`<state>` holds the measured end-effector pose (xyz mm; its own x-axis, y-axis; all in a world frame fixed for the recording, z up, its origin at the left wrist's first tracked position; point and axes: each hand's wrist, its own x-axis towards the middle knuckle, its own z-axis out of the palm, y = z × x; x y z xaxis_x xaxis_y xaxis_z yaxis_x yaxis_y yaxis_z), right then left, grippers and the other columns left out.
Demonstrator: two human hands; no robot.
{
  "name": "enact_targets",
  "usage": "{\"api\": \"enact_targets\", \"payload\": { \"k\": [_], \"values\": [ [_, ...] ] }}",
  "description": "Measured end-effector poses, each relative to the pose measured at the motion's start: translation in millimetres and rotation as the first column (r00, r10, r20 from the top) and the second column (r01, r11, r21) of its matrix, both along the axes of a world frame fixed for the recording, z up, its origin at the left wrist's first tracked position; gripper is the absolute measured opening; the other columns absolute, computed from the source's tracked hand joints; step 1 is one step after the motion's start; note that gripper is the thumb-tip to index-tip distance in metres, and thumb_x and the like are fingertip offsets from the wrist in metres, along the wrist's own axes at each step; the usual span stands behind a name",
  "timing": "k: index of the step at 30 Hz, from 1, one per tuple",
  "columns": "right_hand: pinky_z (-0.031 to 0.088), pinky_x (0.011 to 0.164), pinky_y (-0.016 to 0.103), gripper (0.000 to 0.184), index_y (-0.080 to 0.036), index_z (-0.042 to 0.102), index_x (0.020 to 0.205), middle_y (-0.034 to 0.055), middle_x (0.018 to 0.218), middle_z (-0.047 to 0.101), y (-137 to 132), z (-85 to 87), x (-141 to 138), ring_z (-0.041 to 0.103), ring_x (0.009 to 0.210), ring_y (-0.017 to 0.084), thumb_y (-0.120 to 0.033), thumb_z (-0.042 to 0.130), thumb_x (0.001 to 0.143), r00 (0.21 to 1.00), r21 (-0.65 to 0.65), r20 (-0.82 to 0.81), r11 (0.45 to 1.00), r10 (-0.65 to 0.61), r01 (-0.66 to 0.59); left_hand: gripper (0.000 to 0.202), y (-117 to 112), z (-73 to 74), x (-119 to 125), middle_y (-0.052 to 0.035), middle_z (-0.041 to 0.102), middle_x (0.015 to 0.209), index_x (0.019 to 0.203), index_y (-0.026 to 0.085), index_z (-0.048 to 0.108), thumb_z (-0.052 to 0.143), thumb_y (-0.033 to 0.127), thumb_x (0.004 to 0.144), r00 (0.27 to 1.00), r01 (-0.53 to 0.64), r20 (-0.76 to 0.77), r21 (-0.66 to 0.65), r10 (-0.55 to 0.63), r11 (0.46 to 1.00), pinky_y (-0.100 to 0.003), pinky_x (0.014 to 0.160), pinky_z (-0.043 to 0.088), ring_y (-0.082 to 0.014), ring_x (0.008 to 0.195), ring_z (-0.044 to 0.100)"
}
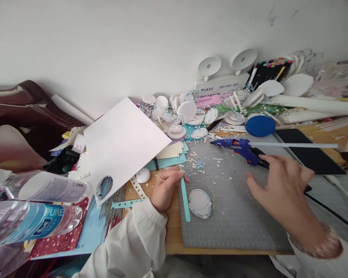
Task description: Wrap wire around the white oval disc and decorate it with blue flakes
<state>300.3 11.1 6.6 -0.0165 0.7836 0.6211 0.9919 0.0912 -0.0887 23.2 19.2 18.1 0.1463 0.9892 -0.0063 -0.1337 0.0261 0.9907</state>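
Observation:
My left hand (167,187) rests at the left edge of the grey cutting mat (237,216). Its fingers are closed, with thumb and forefinger pinching the upper end of a light blue paper strip (185,202). Just right of the strip lies a white disc (200,203) with a decorated rim and a thin wire loop. My right hand (281,183) is spread over the mat, its fingertips close to the handle of a blue glue gun (243,148). Whether they touch the handle I cannot tell. A long translucent glue stick (292,145) sticks out of the gun's back.
White discs (187,111) and beaded wire pile up along the wall. A blue round pad (260,125) and a black tablet (307,150) lie at the right. A white board (124,143) with a hole and plastic bottles (37,222) occupy the left. Small paper stars (199,165) litter the mat.

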Motion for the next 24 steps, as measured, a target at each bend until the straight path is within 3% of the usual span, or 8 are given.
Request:
{"api": "enact_targets", "payload": {
  "k": [4, 7, 9, 12, 14, 16, 20, 24],
  "values": [
    [0.045, 0.087, 0.055, 0.029, -0.016, 0.056, 0.111, 0.0177, 0.105, 0.061, -20, 18.1, -10, 0.06, 0.102, 0.036, -0.031, 0.054, 0.086, 0.986, 0.027, -0.035, 0.986, 0.166, -0.165, 0.034, -2, 2.7, 1, -0.0026, 0.052, 0.059, 0.061, 0.016, 0.074, 0.063, 0.038, 0.084, 1.0, 0.021, 0.013, -0.007, -0.021, 1.0, -0.031, 0.068, 0.035, -0.0164, 0.066, 0.046],
    [0.048, 0.086, 0.048, 0.02, -0.018, 0.058, 0.107, 0.0129, 0.101, 0.062, -20, 35.0, -27, 0.061, 0.098, 0.03, -0.021, 0.056, 0.087, 0.918, 0.054, -0.1, 0.923, 0.385, -0.381, 0.034, -5, 4.6, 2, -0.0018, 0.048, 0.057, 0.06, 0.016, 0.075, 0.065, 0.04, 0.082, 0.999, 0.033, 0.023, -0.014, -0.033, 0.999, -0.03, 0.065, 0.033, -0.0155, 0.063, 0.043],
    [0.05, 0.085, 0.043, 0.021, -0.016, 0.059, 0.108, 0.0121, 0.101, 0.063, -19, 44.8, -41, 0.06, 0.095, 0.026, -0.014, 0.057, 0.087, 0.829, 0.052, -0.067, 0.832, 0.555, -0.553, 0.034, -6, 5.3, 4, -0.0006, 0.044, 0.056, 0.06, 0.016, 0.074, 0.065, 0.04, 0.082, 0.999, 0.041, 0.03, -0.022, -0.04, 0.999, -0.03, 0.063, 0.032, -0.0145, 0.061, 0.04],
    [0.052, 0.088, 0.04, 0.024, -0.012, 0.062, 0.111, 0.013, 0.105, 0.066, -18, 53.2, -64, 0.061, 0.099, 0.024, -0.009, 0.056, 0.088, 0.637, -0.012, 0.081, 0.64, 0.767, -0.768, 0.036, -7, 6.3, 6, 0.0006, 0.042, 0.054, 0.051, 0.015, 0.067, 0.066, 0.037, 0.08, 0.998, 0.037, 0.048, -0.033, -0.035, 0.999, -0.03, 0.062, 0.032, -0.0135, 0.06, 0.039],
    [0.054, 0.086, 0.038, 0.023, -0.011, 0.065, 0.111, 0.0117, 0.107, 0.069, -17, 54.6, -79, 0.062, 0.098, 0.024, -0.01, 0.054, 0.09, 0.547, -0.018, 0.161, 0.557, 0.821, -0.83, 0.043, -7, 7.2, 6, 0.001, 0.041, 0.054, 0.043, 0.016, 0.054, 0.066, 0.036, 0.079, 0.998, 0.02, 0.061, -0.034, -0.017, 0.999, -0.03, 0.062, 0.033, -0.013, 0.06, 0.039],
    [0.057, 0.08, 0.037, 0.021, -0.011, 0.067, 0.106, 0.01, 0.101, 0.071, -14, 53.9, -90, 0.063, 0.093, 0.022, -0.011, 0.051, 0.092, 0.505, 0.02, 0.214, 0.513, 0.836, -0.858, 0.047, -8, 7.7, 7, 0.0015, 0.04, 0.052, 0.041, 0.017, 0.046, 0.066, 0.037, 0.079, 0.998, 0.005, 0.06, -0.027, -0.004, 1.0, -0.03, 0.062, 0.033, -0.0125, 0.058, 0.038],
    [0.059, 0.076, 0.034, 0.017, -0.01, 0.068, 0.095, 0.0095, 0.087, 0.072, -6, 50.8, -101, 0.066, 0.087, 0.02, -0.008, 0.052, 0.091, 0.464, 0.082, 0.283, 0.46, 0.84, -0.884, 0.052, -8, 4.8, 6, 0.003, 0.036, 0.052, 0.042, 0.017, 0.04, 0.068, 0.041, 0.08, 1.0, 0.016, 0.02, 0.001, -0.016, 1.0, -0.029, 0.058, 0.03, -0.011, 0.057, 0.033],
    [0.06, 0.081, 0.035, 0.023, -0.01, 0.066, 0.103, 0.0122, 0.093, 0.074, 2, 48.9, -96, 0.069, 0.092, 0.021, -0.007, 0.047, 0.092, 0.478, 0.176, 0.232, 0.447, 0.847, -0.877, 0.055, -6, 4.3, 4, 0.0032, 0.036, 0.052, 0.044, 0.017, 0.044, 0.063, 0.049, 0.084, 0.999, 0.035, -0.027, 0.033, -0.034, 0.999, -0.029, 0.058, 0.03, -0.0107, 0.055, 0.032]
  ]
}}
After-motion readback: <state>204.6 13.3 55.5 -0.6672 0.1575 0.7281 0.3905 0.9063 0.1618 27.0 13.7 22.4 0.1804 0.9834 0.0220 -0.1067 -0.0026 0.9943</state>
